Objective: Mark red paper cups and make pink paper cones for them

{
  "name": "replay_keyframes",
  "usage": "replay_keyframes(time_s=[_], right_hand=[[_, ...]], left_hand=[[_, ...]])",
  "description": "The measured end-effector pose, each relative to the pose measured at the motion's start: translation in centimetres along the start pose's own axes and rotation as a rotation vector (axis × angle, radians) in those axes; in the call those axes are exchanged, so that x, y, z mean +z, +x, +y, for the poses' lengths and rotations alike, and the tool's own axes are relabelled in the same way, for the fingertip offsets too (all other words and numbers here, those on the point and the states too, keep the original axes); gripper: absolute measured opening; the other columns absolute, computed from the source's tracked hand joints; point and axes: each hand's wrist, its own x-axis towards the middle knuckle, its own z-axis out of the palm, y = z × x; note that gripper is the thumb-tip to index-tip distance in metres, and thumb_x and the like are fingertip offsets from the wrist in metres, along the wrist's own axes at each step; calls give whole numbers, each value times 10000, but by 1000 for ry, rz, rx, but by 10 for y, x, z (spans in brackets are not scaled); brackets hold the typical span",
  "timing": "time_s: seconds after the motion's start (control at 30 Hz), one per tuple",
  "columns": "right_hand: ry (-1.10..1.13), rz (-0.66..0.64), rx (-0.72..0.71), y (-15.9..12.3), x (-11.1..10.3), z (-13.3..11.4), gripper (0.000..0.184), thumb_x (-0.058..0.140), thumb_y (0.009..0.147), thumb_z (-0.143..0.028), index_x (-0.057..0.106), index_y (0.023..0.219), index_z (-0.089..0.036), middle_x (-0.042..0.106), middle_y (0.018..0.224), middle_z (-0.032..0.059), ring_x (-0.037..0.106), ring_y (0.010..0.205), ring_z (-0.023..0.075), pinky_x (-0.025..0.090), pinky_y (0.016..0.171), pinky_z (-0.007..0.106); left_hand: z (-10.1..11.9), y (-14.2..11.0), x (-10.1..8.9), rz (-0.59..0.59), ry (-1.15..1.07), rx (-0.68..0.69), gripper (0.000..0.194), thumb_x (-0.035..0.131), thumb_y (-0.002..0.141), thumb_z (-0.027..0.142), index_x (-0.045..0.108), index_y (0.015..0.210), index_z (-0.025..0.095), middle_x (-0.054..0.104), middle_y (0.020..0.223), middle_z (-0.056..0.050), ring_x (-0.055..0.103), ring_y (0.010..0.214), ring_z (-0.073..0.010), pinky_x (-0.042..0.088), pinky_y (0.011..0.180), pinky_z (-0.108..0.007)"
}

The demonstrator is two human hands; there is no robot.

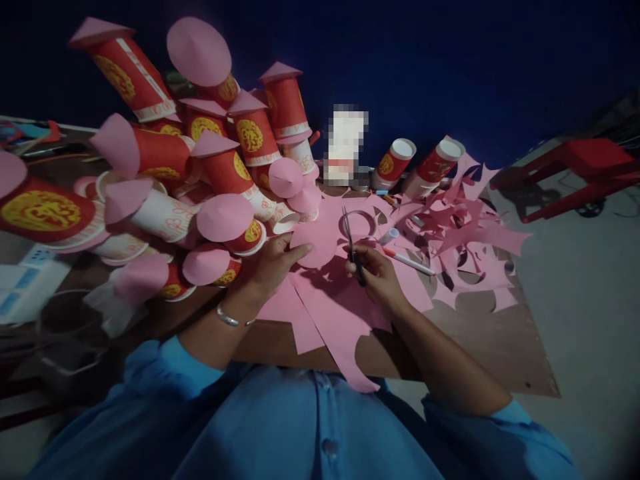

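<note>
left hand [280, 261]: round pink paper disc [315, 244] pinched | right hand [373, 270]: black-handled metal scissors [354, 252] gripped

Both arms reach from the near edge toward the centre, bare from about the elbows. The left forearm [213, 333] slants far and to the right; its wrist is bare apart from a bangle [227, 317]. The left hand [279, 261] has its thumb extended to the right, in a pinch grip. The right forearm [447, 357] slants far and to the left. The right hand [376, 272] is curled, fingers bent in a grip. The hands are apart, roughly level.
</note>
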Motion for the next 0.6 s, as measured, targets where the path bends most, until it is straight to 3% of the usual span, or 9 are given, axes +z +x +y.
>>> replay_keyframes(time_s=[0.2,0.4,0.6], right_hand=[[-212,-79,42,-1,-11,-11,521,885,718,-576,755,1079,-224,667,848,4,581,734,151,459,634,259],[-269,-202,72,7,-23,-28,486,878,700,-550,707,990,-199,663,868,4,592,742,149,464,678,269],[-343,-394,123,11,-39,-36,355,821,770,-459,697,966,-190,670,886,16,618,810,170,487,752,294]], left_hand=[[0,2,-2,17,-94,43,471,866,732,424,781,1102,144,791,1034,-80,681,859,-198,542,749,-297],[-1,6,-2,62,-119,41,442,861,717,452,774,1034,156,753,870,-48,624,720,-170,461,584,-260],[-2,5,1,85,-145,85,400,859,738,467,782,1010,183,767,898,-56,664,802,-200,502,652,-286]])
